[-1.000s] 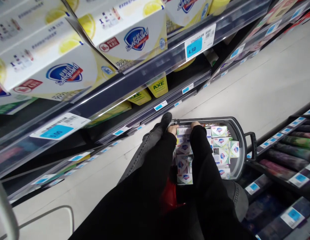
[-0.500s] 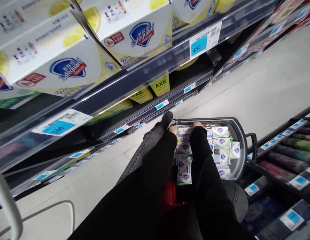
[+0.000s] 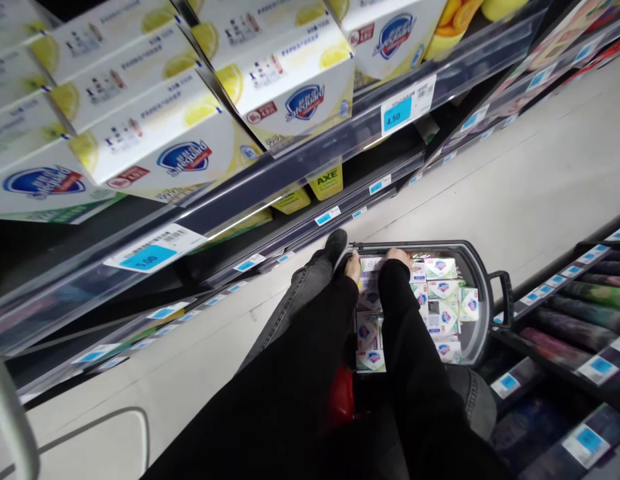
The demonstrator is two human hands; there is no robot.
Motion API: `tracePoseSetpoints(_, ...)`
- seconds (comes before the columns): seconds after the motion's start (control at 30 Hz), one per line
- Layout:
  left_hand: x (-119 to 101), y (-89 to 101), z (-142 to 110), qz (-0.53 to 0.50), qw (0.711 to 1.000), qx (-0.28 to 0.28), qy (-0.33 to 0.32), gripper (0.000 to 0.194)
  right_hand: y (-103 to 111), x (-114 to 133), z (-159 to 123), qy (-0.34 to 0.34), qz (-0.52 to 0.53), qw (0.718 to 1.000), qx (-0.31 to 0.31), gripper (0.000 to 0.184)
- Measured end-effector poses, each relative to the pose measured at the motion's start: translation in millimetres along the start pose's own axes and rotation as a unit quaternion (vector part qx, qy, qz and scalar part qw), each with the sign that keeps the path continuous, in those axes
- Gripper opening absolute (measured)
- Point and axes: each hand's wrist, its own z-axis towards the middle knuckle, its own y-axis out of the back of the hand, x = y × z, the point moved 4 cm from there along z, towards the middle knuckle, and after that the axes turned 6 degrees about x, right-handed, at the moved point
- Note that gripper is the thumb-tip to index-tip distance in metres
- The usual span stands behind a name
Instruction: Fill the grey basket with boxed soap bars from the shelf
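Note:
Both arms in black sleeves reach down into a shopping basket [image 3: 479, 333] that is filled with Safeguard soap boxes [image 3: 443, 291]. At its far left corner my left hand [image 3: 353, 265] is closed against the side of a white soap box [image 3: 371, 264]. My right hand [image 3: 399, 257] sits at the other end of that box, fingers bent over it. The fingertips of both hands are partly hidden. More soap boxes lie in rows and stacks below and to the right of the hands.
On the left, a shelf [image 3: 310, 143] carries large Safeguard packs [image 3: 305, 100] with price tags. Yellow AXE bottles [image 3: 327, 181] stand on the lower shelf. Another rack [image 3: 555, 327] borders the right side. A pale metal tube [image 3: 13, 413] is at lower left.
The camera view has shifted, so the shelf packs appear lower and further right. My left hand shows more clearly, and both hands stay at the basket's far side.

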Motion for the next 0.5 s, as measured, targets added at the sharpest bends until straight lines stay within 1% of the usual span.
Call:
tracePoseSetpoints(0.07, -3, 2.4, -11, 0.058, 0.998, 0.029, -0.009, 0.045, -1, 0, 0, -0.009, 0.014, 1.0, -0.001, 0.052)
tracePoseSetpoints(0.13, -8, 4.5, -19, 0.138, 0.989, 0.057, -0.021, 0.045, -1, 0, 1, -0.013, 0.034, 0.999, -0.011, 0.052)
tracePoseSetpoints(0.2, -13, 6.7, -24, 0.187, 0.98, 0.067, -0.025, 0.047, 0, -1, 2, -0.012, 0.054, 0.998, -0.026, 0.05)
tracePoseSetpoints(0.33, -18, 8.7, -24, 0.19, 0.979, 0.063, -0.023, 0.051, -1, 4, 1, 0.008, 0.072, 0.997, -0.039, 0.05)
tracePoseSetpoints(0.43, -18, 7.2, -20, 0.195, 0.979, 0.055, -0.013, 0.053, -2, 8, -2, 0.012, 0.08, 0.996, -0.039, 0.055)
tracePoseSetpoints(0.5, -19, 5.4, -18, 0.207, 0.977, 0.047, -0.008, 0.054, -3, 7, -4, 0.011, 0.09, 0.995, -0.049, 0.058)
